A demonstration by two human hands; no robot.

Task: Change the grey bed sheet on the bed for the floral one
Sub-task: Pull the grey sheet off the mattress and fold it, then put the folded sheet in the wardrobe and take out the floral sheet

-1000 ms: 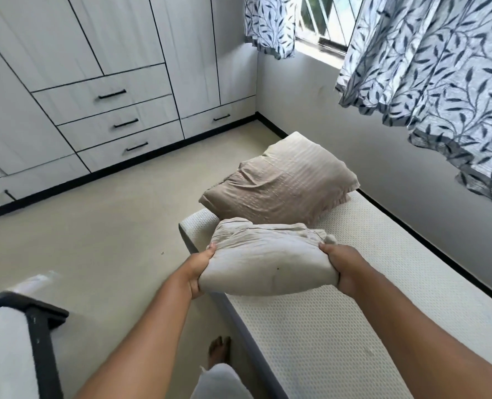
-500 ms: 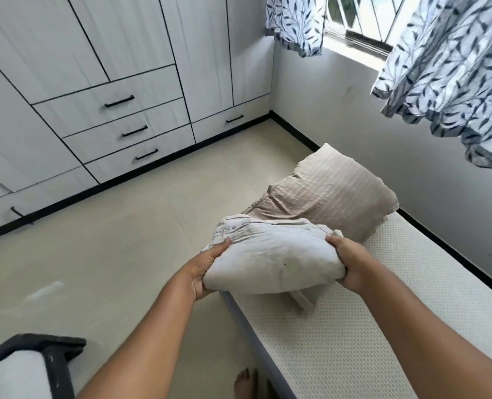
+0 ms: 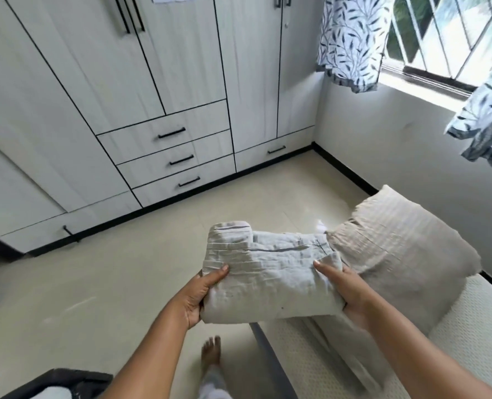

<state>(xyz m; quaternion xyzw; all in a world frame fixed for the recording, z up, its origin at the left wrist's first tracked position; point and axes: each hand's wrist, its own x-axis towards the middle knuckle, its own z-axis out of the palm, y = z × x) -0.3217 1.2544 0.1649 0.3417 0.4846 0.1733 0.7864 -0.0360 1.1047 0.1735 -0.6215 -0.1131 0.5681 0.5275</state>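
Observation:
I hold a folded pale grey bed sheet (image 3: pixel 270 272) in the air above the mattress corner, between both hands. My left hand (image 3: pixel 198 295) grips its left edge, thumb on top. My right hand (image 3: pixel 345 292) grips its right edge, and a loose flap of cloth hangs down below it. The bare white mattress (image 3: pixel 475 335) lies at the lower right with no sheet on it. No floral sheet is in view.
A beige striped pillow (image 3: pixel 397 249) rests on the mattress head beside the wall. White wardrobes with drawers (image 3: pixel 178 159) line the far wall. Leaf-print curtains (image 3: pixel 351 38) hang at the window. A black-framed object (image 3: pixel 57 381) sits at bottom left. My bare foot (image 3: pixel 210 349) stands on the tiled floor.
The folded sheet has been lifted off the mattress and carried up and left, away from the pillow. My view has tilted up toward the wardrobes.

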